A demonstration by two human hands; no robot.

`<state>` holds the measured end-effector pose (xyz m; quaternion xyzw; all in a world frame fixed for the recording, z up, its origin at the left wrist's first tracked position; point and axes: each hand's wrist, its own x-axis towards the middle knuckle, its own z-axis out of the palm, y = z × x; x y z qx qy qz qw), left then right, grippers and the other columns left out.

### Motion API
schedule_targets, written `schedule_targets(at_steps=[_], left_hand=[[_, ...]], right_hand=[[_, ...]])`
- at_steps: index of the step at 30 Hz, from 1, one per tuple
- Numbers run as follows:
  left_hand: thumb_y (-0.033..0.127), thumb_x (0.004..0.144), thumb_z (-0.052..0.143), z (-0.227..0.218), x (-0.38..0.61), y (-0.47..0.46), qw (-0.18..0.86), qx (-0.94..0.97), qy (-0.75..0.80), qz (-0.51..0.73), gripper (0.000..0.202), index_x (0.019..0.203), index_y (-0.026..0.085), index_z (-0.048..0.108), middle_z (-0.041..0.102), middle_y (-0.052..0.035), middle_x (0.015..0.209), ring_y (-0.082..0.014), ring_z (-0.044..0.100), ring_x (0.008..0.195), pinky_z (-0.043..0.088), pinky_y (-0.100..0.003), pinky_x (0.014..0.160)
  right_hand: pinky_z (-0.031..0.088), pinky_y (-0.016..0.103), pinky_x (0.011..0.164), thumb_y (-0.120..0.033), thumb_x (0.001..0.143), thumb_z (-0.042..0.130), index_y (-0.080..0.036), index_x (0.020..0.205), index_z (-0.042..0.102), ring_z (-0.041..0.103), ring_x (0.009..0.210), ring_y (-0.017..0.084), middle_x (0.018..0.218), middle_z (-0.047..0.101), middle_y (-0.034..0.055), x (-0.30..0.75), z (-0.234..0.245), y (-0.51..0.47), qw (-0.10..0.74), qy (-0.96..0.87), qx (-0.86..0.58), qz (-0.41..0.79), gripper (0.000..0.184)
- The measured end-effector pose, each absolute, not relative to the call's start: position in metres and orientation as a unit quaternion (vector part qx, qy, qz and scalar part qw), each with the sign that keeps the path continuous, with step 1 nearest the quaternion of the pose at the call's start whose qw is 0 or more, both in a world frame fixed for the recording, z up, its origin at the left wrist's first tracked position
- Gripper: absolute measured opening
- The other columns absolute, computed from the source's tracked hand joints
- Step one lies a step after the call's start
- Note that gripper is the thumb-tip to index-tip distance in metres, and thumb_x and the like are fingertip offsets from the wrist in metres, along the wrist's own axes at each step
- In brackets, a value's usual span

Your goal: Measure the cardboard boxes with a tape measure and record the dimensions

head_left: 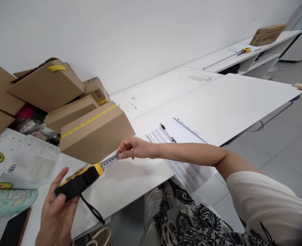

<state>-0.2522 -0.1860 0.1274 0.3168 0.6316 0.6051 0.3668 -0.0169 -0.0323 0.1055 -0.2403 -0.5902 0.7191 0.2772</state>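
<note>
My left hand [60,208] grips the black and yellow case of a tape measure [80,182], its wrist strap dangling below. Between finger and thumb, my right hand [132,148] pinches the end of the blade, and a short numbered length shows between the two hands. Just behind the blade sits a closed cardboard box [99,133] with a yellow tape strip along its top. Under my right forearm lie printed sheets [186,174] and a white pad [183,130], partly hidden by the arm. A black pen [162,126] rests on the sheets.
More cardboard boxes [48,85] are piled at the left by the wall. A white carton with avocado pictures [14,160] stands at the table's left end. Farther off, another tape measure [246,50] and a box [267,35] rest on a white shelf unit [255,63].
</note>
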Motion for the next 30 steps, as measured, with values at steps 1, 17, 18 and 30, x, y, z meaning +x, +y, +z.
schedule_targets(at_steps=[1,17,18,30], left_hand=[[0.048,0.071,0.071,0.138,-0.256,-0.181,0.354,0.302,0.636,0.616,0.039,0.110,0.046,0.074,0.072,0.0086,0.125,-0.0327,0.043,0.144,0.027,-0.042,0.126],[0.030,0.074,0.068,0.164,-0.338,-0.161,0.292,0.267,0.585,0.708,0.020,0.092,0.030,0.077,0.073,0.0084,0.121,-0.0205,0.056,0.131,0.055,-0.029,0.104],[0.032,0.071,0.070,0.162,-0.336,-0.170,0.287,0.276,0.597,0.696,0.024,0.094,0.031,0.077,0.071,0.0078,0.126,-0.0236,0.049,0.138,0.047,-0.035,0.114],[0.043,0.054,0.092,0.098,-0.371,-0.154,0.387,0.452,0.560,0.577,0.062,0.106,0.017,0.072,0.070,-0.0151,0.127,-0.0307,0.065,0.113,0.055,-0.031,0.088]], right_hand=[[0.040,0.020,0.053,-0.015,0.074,0.078,-0.016,0.077,0.065,0.053,0.066,0.009,0.072,0.063,-0.0027,-0.018,0.119,-0.021,0.294,-0.592,-0.239,0.711,0.014],[0.055,0.031,0.078,-0.025,0.070,0.085,-0.017,0.095,0.073,0.061,0.076,0.012,0.082,0.070,0.0022,0.038,0.129,0.085,0.472,-0.588,-0.275,0.597,0.029],[0.056,0.032,0.080,-0.029,0.068,0.086,-0.017,0.095,0.074,0.062,0.078,0.013,0.084,0.072,0.0027,0.041,0.126,0.082,0.477,-0.597,-0.273,0.584,0.032],[0.050,0.034,0.084,-0.037,0.067,0.084,-0.017,0.090,0.069,0.061,0.078,0.013,0.090,0.075,0.0047,0.020,0.052,0.087,0.478,-0.597,-0.320,0.559,0.035]])
